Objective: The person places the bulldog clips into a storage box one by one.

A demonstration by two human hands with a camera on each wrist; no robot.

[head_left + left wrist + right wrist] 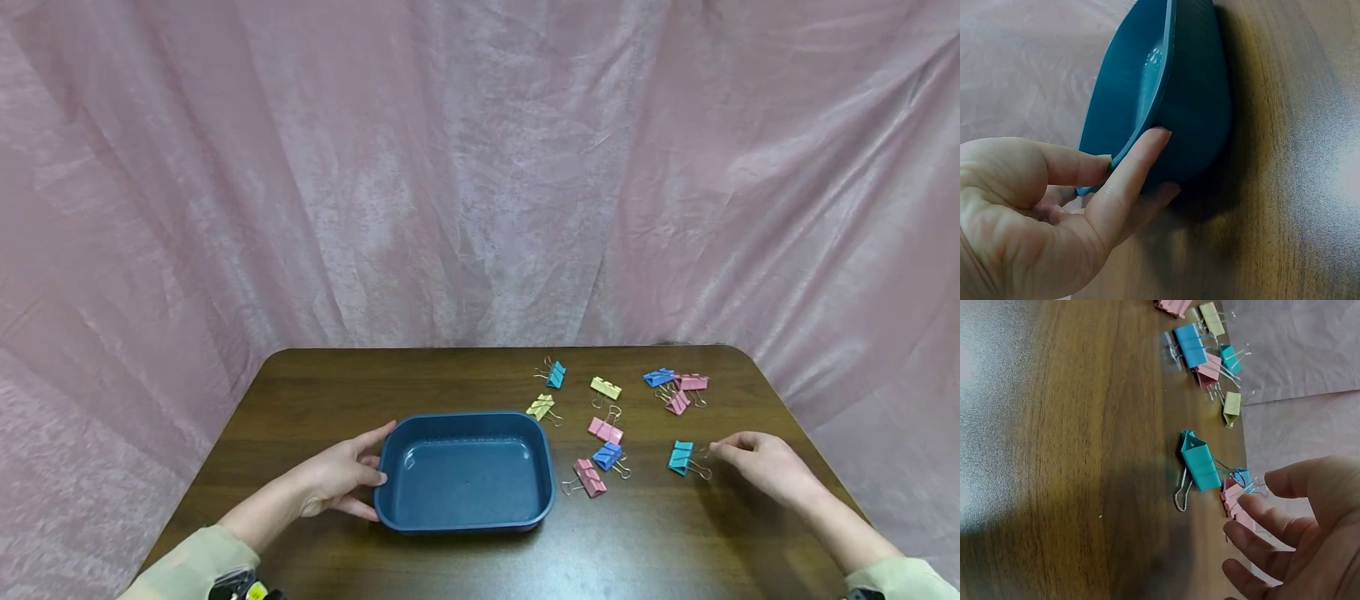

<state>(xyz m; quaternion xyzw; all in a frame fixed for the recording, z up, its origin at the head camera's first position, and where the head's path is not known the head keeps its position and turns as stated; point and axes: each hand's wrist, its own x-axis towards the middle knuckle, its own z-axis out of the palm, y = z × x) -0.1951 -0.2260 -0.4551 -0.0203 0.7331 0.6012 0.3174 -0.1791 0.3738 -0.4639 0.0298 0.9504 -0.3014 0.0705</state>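
My left hand (337, 475) pinches the left rim of a dark blue rectangular plastic basin (468, 527). In the left wrist view, the thumb hooks over the rim while the other fingers (1138, 162) lie against the outer wall. To the right, my right hand (765, 468) hovers beside a teal binder clip (681, 457), fingertips close to its wire handles. The right wrist view shows that clip (1200, 464) lying on the table, with the thumb and fingers (1266, 512) spread and nothing gripped between them.
Between basin and right hand lie several binder clips: pink (589, 477), blue (609, 455), another pink (605, 430), yellow (540, 407), another yellow (606, 387) and teal (556, 374). A blue clip (659, 377) and two pink ones (691, 382) cluster at the back right of the wooden table (330, 383).
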